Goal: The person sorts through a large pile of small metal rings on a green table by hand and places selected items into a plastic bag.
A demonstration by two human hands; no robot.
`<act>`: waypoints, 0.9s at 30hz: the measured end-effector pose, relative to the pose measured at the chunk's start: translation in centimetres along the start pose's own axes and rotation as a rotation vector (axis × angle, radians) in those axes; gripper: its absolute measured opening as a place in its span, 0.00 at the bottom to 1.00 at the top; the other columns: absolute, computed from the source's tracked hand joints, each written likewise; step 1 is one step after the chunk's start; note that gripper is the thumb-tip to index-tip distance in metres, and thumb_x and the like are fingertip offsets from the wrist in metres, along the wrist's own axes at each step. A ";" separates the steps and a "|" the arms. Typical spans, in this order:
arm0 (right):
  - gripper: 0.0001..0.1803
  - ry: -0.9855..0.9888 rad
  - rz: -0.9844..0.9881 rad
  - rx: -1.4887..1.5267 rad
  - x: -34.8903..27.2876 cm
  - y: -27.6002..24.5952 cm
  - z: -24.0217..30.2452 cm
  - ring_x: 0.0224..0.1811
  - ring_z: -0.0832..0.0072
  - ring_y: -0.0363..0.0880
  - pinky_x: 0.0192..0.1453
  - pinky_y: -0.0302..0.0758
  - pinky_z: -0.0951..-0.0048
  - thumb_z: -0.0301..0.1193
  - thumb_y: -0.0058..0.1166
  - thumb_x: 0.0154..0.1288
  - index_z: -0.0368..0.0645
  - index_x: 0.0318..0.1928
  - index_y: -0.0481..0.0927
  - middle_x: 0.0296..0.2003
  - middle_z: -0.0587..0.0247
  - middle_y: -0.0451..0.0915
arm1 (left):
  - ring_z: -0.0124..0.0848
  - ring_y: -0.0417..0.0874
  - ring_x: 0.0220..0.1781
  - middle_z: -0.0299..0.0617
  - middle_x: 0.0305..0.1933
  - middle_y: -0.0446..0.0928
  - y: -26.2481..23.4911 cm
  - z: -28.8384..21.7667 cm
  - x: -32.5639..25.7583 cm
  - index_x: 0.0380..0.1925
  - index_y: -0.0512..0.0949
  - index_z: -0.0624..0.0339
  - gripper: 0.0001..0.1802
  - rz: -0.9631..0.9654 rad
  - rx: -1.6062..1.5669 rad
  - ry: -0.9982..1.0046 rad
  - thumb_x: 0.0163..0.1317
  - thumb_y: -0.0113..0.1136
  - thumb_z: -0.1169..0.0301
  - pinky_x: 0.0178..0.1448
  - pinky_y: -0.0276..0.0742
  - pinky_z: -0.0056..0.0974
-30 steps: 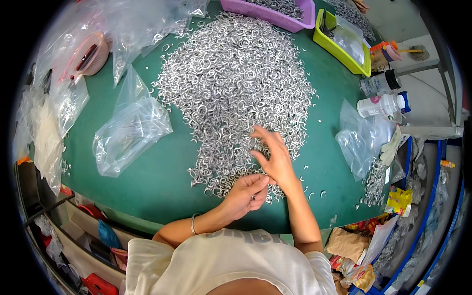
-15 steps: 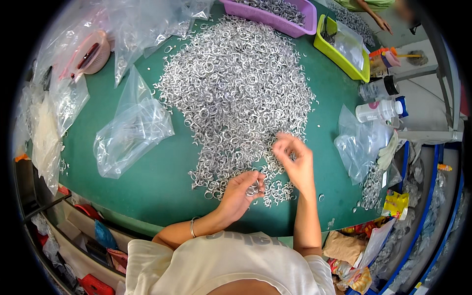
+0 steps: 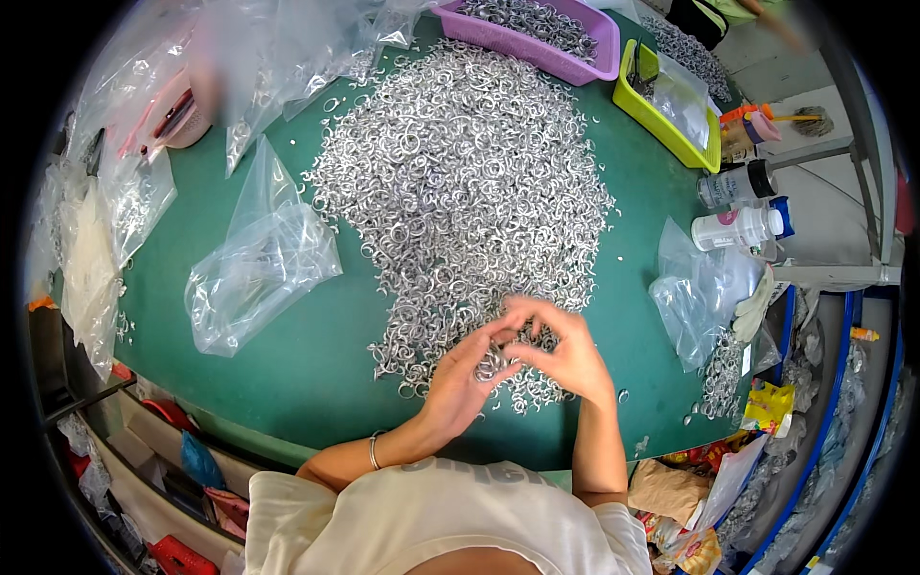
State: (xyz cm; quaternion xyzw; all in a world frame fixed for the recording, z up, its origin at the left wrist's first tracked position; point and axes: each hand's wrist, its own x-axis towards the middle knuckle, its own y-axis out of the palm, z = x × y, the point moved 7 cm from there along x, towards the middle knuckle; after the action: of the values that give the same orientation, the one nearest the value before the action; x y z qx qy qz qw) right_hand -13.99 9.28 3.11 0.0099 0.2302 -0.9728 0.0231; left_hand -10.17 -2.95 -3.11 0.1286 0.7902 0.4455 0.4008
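A broad heap of small silver metal rings (image 3: 460,172) covers the middle of the green table. At its near edge, my left hand (image 3: 458,388) is closed around a small bunch of metal rings (image 3: 491,362), seen between the thumb and fingers. My right hand (image 3: 570,355) is beside it, thumb and index finger spread in a curve, their tips close to the left fingers and the held rings. I make out no ring between the right fingertips; its other fingers are partly hidden. Loose rings lie beneath both hands.
Clear plastic bags (image 3: 264,278) lie left, by a pink basket (image 3: 190,129). A purple basket (image 3: 537,53) of rings and a lime-green tray (image 3: 671,125) stand at the back. Bottles (image 3: 736,228) line the right edge, with a smaller ring pile (image 3: 721,383) nearby.
My right hand has moved left and nearer from over the heap to my left hand, its fingers now spread beside the held rings. My left hand stays nearly in place.
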 end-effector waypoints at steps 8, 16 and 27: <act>0.33 -0.236 -0.337 -0.473 4.7 1.1 0.0 0.50 0.60 0.71 0.56 0.66 0.63 0.22 0.61 0.50 0.39 0.59 0.65 0.46 0.57 0.76 | 0.22 0.66 0.22 0.34 0.28 0.69 0.3 1.1 -0.5 0.44 0.75 0.62 0.14 0.157 -0.124 -0.269 0.68 0.46 0.64 0.25 0.61 0.25; 0.30 -0.189 -0.424 -0.449 2.6 -0.2 0.4 0.41 0.64 0.71 0.48 0.66 0.64 0.23 0.61 0.50 0.40 0.55 0.68 0.37 0.61 0.77 | 0.23 0.64 0.19 0.34 0.23 0.67 -0.6 1.7 0.0 0.27 0.74 0.57 0.18 0.128 -0.343 -0.235 0.68 0.44 0.57 0.22 0.59 0.25; 0.23 -0.039 -0.408 -0.057 1.6 -0.5 1.3 0.40 0.71 0.76 0.50 0.69 0.69 0.18 0.61 0.48 0.39 0.49 0.74 0.32 0.66 0.80 | 0.28 0.75 0.36 0.38 0.34 0.75 -0.4 -0.2 0.1 0.48 0.73 0.63 0.18 -0.035 -0.084 -0.006 0.68 0.45 0.60 0.37 0.72 0.32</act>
State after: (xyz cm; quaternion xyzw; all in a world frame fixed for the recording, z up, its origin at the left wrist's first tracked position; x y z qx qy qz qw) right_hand -15.64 9.04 4.42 -0.0566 0.2543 -0.9504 -0.1699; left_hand -10.34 -3.21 -3.44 0.0990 0.7716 0.4708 0.4162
